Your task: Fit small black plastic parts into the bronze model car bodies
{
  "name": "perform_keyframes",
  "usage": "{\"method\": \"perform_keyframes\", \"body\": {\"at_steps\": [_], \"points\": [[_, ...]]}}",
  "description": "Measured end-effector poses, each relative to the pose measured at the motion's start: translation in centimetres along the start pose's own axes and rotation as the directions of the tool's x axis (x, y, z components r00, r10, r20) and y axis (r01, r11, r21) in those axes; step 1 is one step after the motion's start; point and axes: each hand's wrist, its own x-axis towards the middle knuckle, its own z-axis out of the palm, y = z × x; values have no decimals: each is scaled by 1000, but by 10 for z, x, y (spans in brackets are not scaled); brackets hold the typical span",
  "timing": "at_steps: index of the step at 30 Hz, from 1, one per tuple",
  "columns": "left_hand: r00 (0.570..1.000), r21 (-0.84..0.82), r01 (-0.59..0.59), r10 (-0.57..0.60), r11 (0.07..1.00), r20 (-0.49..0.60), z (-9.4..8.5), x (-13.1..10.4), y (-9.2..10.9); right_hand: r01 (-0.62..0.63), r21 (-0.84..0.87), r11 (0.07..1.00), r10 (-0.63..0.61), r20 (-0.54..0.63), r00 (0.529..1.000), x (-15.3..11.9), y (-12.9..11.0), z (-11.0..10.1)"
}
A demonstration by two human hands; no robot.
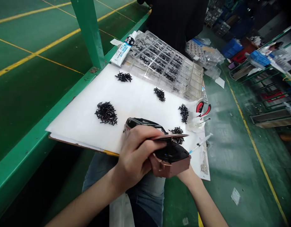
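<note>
- Had bare forearms [81, 201] nearest, slanting in from both sides toward a copper-coloured model-car shell [172, 169], just above the jeans [154, 198] and by the near edge of the white surface [76, 123].
- Closed the fingers of the left hand [136, 151] on the shell, with a thin raised panel [176, 136] caught between; could not tell whether hinged or loose.
- Had the right hand [185, 175] behind and beneath the shell's near-right end, probably to bear the weight; could not tell the grip of the hidden right fingers.
- Held the shell off the surface and close in, probably to see into the dark interior [170, 153], right of the left fingers.
- Ran the long axis aslant, from the dark window frame [145, 121] just beyond the left fingers to the blunt copper end at their near right; could not tell front from rear.
- Had screw-like black pieces [106, 113] in five heaps, left of, beyond and right of the fingers, perhaps separated so as not to mix kinds.
- Had a compartment tray [194, 88] and a tube [121, 53] farther beyond the fingers, perhaps to leave working room; had red-handled pliers [199, 107] and a syringe [202, 142] to their right, likely for easy reach.
</note>
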Motion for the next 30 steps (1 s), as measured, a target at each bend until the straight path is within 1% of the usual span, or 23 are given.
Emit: {"method": "perform_keyframes", "body": {"at_steps": [2,3,5,6,8,9,10,11,12,14,15,16,17,19,21,23,30], "points": [[999,6,-26,26,1000,37,6,1,1,-4,45,999,5,-32,999,-2,-4,-13],[998,7,-41,40,999,46,8,1,2,-11,68,998,15,-66,998,-5,-7,-22],[995,6,-64,64,998,73,12,0,3,-21,109,994,42,-196,980,-10,-17,-41],[994,6,-74,73,997,86,13,-1,3,-13,128,992,49,-288,956,-12,-24,-50],[991,4,-87,86,996,100,15,-1,4,57,123,991,7,-469,883,-15,-41,-65],[991,7,-88,86,996,106,16,-1,4,108,93,990,-45,-519,853,-14,-51,-71],[990,12,-84,82,996,111,17,-1,4,151,49,987,-103,-530,842,-13,-61,-76],[991,17,-78,76,997,114,17,-1,4,168,2,986,-145,-498,855,-11,-71,-80],[991,23,-71,68,997,119,18,-1,3,167,-39,985,-167,-440,883,-8,-80,-85],[989,33,-60,55,998,135,19,-1,3,168,-105,980,-191,-267,945,-2,-92,-93],[989,32,-57,53,998,139,19,-1,3,187,-138,973,-210,-179,961,1,-96,-97],[989,26,-55,51,998,137,20,-1,2,219,-168,961,-238,-98,966,4,-99,-101],[990,19,-53,50,998,133,21,-1,2,263,-194,945,-274,-32,961,7,-100,-104],[991,6,-55,54,998,119,22,-1,2,313,-233,921,-306,66,950,12,-101,-109],[991,0,-66,65,998,119,22,0,2,320,-250,914,-299,120,947,15,-102,-111],[989,-7,-72,73,997,130,21,2,2,317,-246,916,-289,145,946,17,-105,-111],[988,-7,-83,83,997,131,22,3,2,236,-246,940,-228,61,972,20,-115,-103]]}}
